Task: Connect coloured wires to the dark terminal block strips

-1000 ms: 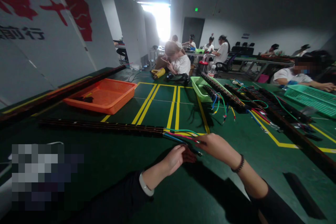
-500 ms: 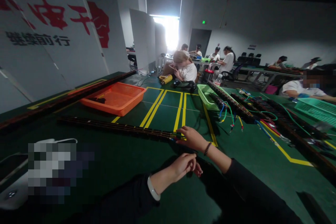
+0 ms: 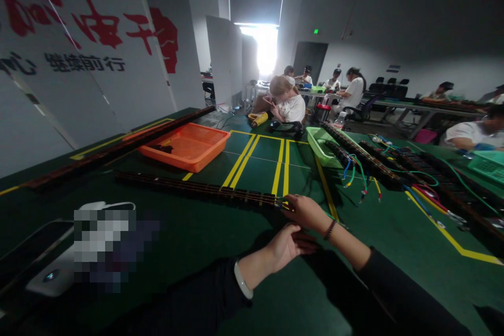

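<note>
The green table [image 3: 205, 220] is supporting the long dark strip [image 3: 200, 186], which is stretching toward ten o'clock from my right hand [image 3: 305, 211]. Those narrowed fingers are holding its end, apparently steadying it; at seven o'clock, my left hand [image 3: 284, 250] is hanging loosely parted, visibly gripping nothing.

Both sleeves are long, black and plain; the left one [image 3: 200, 294] reaches nearly to the wrist, where a smooth, pale, rounded bangle [image 3: 243, 279] sits. The right sleeve [image 3: 405, 286] ends partway along the forearm, short of a dark bracelet [image 3: 329, 230] of small round beads.
</note>
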A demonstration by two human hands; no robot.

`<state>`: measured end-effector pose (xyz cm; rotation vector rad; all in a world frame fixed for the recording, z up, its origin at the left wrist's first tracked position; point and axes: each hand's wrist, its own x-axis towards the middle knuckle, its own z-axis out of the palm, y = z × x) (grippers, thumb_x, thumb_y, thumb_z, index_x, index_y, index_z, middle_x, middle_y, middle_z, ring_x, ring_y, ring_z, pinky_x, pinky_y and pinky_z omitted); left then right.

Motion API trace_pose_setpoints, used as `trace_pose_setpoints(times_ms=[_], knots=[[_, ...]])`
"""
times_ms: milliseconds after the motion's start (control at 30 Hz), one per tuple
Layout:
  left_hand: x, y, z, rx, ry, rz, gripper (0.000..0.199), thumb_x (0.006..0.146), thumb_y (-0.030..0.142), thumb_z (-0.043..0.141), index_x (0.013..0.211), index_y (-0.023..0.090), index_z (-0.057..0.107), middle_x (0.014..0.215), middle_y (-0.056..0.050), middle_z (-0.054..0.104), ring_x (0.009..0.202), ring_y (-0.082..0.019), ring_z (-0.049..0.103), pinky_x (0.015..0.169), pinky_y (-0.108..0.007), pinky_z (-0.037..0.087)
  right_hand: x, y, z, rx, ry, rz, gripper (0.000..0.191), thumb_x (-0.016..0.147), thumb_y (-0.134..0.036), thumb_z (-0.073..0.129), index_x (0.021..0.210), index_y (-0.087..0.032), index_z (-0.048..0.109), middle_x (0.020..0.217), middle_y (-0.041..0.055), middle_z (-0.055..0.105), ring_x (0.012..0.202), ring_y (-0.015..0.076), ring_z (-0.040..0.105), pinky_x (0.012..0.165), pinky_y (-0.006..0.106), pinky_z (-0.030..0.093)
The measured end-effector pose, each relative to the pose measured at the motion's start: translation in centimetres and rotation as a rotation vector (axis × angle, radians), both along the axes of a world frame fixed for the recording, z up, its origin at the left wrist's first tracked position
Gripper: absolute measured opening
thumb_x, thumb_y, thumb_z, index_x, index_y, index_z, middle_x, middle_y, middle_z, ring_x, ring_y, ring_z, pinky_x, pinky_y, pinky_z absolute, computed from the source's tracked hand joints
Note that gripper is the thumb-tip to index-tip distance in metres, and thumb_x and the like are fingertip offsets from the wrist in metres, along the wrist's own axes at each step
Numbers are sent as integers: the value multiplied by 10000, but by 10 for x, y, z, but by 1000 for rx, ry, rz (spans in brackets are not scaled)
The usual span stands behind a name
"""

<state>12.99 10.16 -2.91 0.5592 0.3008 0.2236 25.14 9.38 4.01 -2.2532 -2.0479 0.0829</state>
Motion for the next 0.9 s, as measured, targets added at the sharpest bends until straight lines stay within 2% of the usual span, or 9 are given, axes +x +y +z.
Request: trace_pose_setpoints(times_ms=[100,200,333,433,533,667,733,833,900], knots=[[1,2,1,-70,3,170,406,777,177,503,1167,182,394,964,-90,656,791,-208,668,826,-407,466,17,-22,14,26,43,-14,253,838,-361,522,1012,-190,592,856,55,662,751,180,628,608,243,401],[0,3,3,-86,-6,285,585,738,61,520,1220,256,253,1060,-56,613,842,-192,669,870,-410,466,35,-47,24,-7,69,-23,256,822,-347,522,1013,-198,602,807,43,656,703,172,616,590,246,406],[0,1,4,-93,-18,260,586,713,-7,521,1157,244,233,1012,-36,593,916,-204,664,941,-406,446,54,-73,25,-50,63,-62,268,807,-315,524,1032,-195,603,860,61,663,739,187,627,649,274,446],[0,1,2,-119,-10,223,581,685,-28,529,1132,231,264,999,-42,606,931,-209,663,945,-397,448,58,-79,29,-26,71,-24,314,805,-360,546,1054,-176,598,954,93,649,829,213,625,730,316,475],[-1,2,2,-122,-2,233,505,670,-24,523,1091,203,360,983,-55,635,911,-211,667,934,-393,453,47,-69,42,117,80,44,420,805,-443,566,1125,-170,565,1081,116,603,962,235,591,853,365,463],[0,3,1,-87,-2,216,441,673,8,529,1080,169,472,966,-65,665,870,-210,671,893,-367,466,11,-35,53,215,-3,123,557,777,-481,616,1232,-180,504,1172,128,560,1032,267,554,895,405,431],[1,3,1,-61,-2,212,447,650,9,561,1066,164,509,959,-59,672,846,-206,672,874,-356,468,-9,-13,47,184,-34,178,671,736,-525,650,1281,-180,466,1206,140,543,1069,285,532,911,414,410],[2,2,-1,-56,-9,234,403,614,-13,571,984,146,572,900,-49,681,820,-199,662,897,-386,457,-35,20,28,97,-33,245,806,692,-604,652,1325,-166,414,1206,158,540,1081,294,530,911,410,397],[2,2,-2,-72,-16,248,351,637,6,566,962,134,595,887,-55,683,832,-200,652,923,-416,445,-48,38,15,57,-40,249,906,640,-627,680,1347,-150,375,1191,168,542,1074,303,538,891,407,408]])
